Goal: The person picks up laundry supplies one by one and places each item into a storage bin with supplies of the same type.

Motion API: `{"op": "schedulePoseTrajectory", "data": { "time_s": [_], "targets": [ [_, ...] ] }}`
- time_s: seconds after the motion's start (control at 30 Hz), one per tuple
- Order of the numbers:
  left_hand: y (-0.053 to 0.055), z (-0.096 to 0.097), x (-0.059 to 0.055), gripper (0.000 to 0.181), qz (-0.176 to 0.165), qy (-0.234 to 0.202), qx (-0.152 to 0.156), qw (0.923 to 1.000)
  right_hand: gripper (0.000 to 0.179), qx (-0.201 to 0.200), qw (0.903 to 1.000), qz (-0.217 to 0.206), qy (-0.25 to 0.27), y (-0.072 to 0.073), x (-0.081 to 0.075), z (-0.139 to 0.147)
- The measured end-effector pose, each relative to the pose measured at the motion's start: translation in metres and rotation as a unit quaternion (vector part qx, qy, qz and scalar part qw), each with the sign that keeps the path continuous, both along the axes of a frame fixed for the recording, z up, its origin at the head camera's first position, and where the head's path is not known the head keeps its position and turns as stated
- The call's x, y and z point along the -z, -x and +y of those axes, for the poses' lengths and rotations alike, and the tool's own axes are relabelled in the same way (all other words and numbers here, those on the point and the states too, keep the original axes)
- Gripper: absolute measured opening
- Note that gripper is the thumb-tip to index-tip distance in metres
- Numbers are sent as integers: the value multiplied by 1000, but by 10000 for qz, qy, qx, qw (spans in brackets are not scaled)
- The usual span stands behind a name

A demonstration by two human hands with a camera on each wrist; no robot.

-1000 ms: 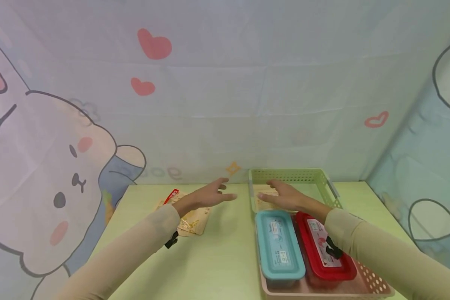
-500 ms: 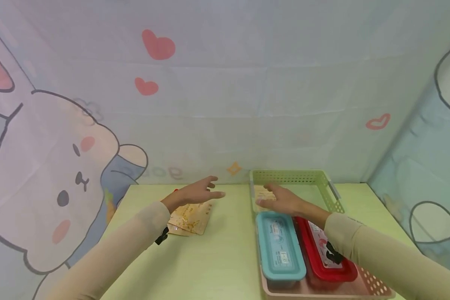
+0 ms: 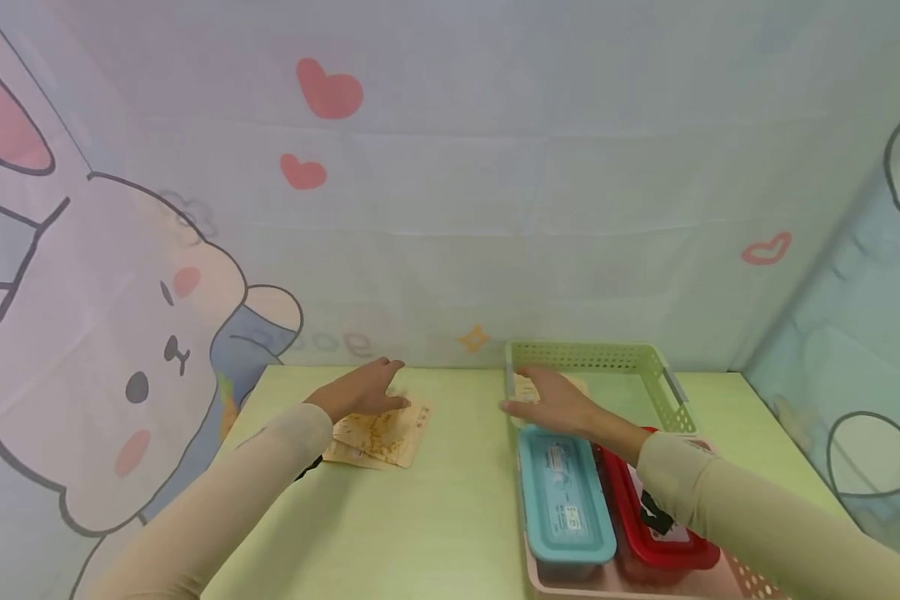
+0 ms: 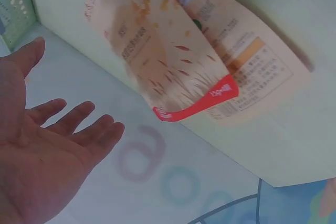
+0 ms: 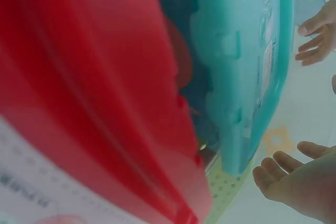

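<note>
Two overlapping beige food packets (image 3: 392, 432) with printed grain-like flakes lie on the table at left. Over their far part hovers my left hand (image 3: 362, 392), fingers extended and apart from them in the left wrist view, where one packet (image 4: 157, 51) shows a red end strip. My right hand (image 3: 558, 406) is above the near left part of a green basket (image 3: 671, 390), holding nothing. Inside that basket a beige packet (image 3: 523, 389) is partly covered by the hand. In the right wrist view, the right hand (image 5: 302, 177) has loosely spread fingers.
A pink basket (image 3: 570, 593) at front right holds a turquoise-lidded container (image 3: 566, 500) and a red-lidded container (image 3: 667, 550), partly under my right forearm. A printed cloth (image 3: 450, 183) hangs behind the pale green table (image 3: 435, 533).
My left hand has moved left, from beyond the packets to above them. The right hand stays over the green basket with little movement. The head view has shifted slightly.
</note>
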State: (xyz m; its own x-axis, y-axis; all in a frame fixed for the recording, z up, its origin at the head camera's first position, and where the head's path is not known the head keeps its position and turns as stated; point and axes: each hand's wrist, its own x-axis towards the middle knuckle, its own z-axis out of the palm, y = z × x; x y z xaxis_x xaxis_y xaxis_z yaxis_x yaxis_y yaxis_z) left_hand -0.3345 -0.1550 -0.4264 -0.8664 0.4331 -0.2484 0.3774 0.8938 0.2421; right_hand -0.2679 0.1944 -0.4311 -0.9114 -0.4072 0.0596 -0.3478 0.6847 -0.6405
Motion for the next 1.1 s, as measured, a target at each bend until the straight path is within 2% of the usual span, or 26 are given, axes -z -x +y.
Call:
{"op": "schedulePoseTrajectory", "data": {
  "time_s": [0.13, 0.33, 0.63, 0.77, 0.93, 1.1],
  "targets": [
    [2, -4, 6, 74, 7, 221, -65, 9997, 84, 23, 10000, -32, 57, -2, -6, -9],
    [3, -9, 16, 71, 186, 520, -82, 9984, 83, -158, 9998, -53, 73, -5, -14, -28],
    [3, -15, 31, 75, 181, 734, 149, 9970, 86, -332, 9993, -123, -72, -4, -10, -59],
    [3, -15, 35, 77, 229, 835, 219, 9960, 86, -397, 9989, -240, 78, -5, -9, -72],
    [3, -13, 40, 76, 312, 865, 207, 9956, 84, -258, 9981, -477, 294, -5, -4, -88],
    [5, -6, 39, 75, 236, 768, 177, 9966, 79, 199, 9933, -955, 616, -4, -4, -100]
  ]
}}
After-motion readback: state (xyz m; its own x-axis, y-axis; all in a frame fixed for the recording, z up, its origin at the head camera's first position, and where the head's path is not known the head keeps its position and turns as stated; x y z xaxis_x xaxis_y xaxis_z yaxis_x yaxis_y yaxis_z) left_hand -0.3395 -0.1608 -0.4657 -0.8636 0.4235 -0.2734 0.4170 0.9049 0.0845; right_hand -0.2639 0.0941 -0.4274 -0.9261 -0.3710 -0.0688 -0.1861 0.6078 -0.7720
